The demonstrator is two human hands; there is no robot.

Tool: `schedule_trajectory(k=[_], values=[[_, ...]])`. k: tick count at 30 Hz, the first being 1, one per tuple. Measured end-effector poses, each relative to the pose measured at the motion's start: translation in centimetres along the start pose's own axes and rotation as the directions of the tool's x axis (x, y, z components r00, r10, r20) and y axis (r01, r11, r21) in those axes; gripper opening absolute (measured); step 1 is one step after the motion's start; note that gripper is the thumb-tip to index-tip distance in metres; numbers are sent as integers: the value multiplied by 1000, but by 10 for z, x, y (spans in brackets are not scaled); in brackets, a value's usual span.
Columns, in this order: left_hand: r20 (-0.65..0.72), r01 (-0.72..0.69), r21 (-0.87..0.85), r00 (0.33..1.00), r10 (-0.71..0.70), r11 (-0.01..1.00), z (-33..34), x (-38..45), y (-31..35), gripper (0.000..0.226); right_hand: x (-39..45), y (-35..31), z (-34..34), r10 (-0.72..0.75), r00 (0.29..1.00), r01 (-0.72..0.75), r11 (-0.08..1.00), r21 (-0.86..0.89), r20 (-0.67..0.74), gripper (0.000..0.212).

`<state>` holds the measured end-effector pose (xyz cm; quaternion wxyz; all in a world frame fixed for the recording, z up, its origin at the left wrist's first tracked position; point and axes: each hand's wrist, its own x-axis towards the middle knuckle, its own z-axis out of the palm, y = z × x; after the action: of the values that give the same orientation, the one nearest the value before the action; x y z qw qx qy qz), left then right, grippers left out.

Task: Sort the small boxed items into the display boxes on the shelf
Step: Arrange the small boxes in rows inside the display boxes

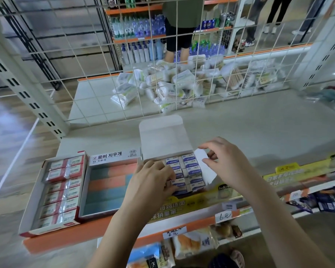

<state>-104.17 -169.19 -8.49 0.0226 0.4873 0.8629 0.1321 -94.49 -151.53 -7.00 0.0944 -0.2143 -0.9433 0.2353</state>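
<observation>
Eraser boxes (190, 165), blue-and-white, marked ERASER, sit packed in rows inside the white display box (163, 138) at the shelf's front edge, lid flap standing up behind them.

Head view, the only one:
- Left hand (153, 180) lies over the left column of eraser boxes, fingers curled down onto them; looks like it's gripping or seating one near the front, exact box hidden under the fingers.
- Right hand (223, 161) is at the box's right side, fingertips pinching the white side flap (203, 165), which is splayed outward.
- To the left: red-and-white display box (60, 190) full of small packs, and a middle box (106, 186) with pink/blue blocks and Korean lettering on its flap. All three boxes touch side by side on the shelf (240, 120).
- Behind the wire grid (85, 55): a pile of bagged cotton swabs (172, 84). Snack packs (188, 244) on the lower tier.

Handling, my read: eraser boxes are light, stiff card sleeves, smooth so slightly slippery; tight packing leaves no side gap. Pinch by the short ends or press down from the top. Display box is thin card; flap will crease if pulled hard, so steady the wall, not the flap.
</observation>
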Motion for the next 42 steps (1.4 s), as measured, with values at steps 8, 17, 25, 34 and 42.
schedule_trajectory(k=[8, 17, 25, 34, 42], values=[[-26, 26, 14, 999, -26, 1000, 3, -1, 1, 20, -4, 2, 4, 29, 999, -28, 999, 28, -23, 35], [-46, -237, 111, 969, 243, 965, -27, 73, 44, 26, 3, 32, -30, -21, 1000, 21, 1000, 15, -4, 33], [117, -407, 338, 913, 391, 849, 1, 159, 164, 37, -7, 145, -93, 133, 982, -102, 970, -219, 131, 43], [227, -509, 256, 858, 460, 822, 71, 253, 320, 43, -38, 301, -170, 319, 945, -296, 928, -227, 73, 44], [217, -487, 205, 869, 445, 849, 113, 335, 394, 46, -44, 411, -223, 479, 872, -488, 862, -133, -95, 45]])
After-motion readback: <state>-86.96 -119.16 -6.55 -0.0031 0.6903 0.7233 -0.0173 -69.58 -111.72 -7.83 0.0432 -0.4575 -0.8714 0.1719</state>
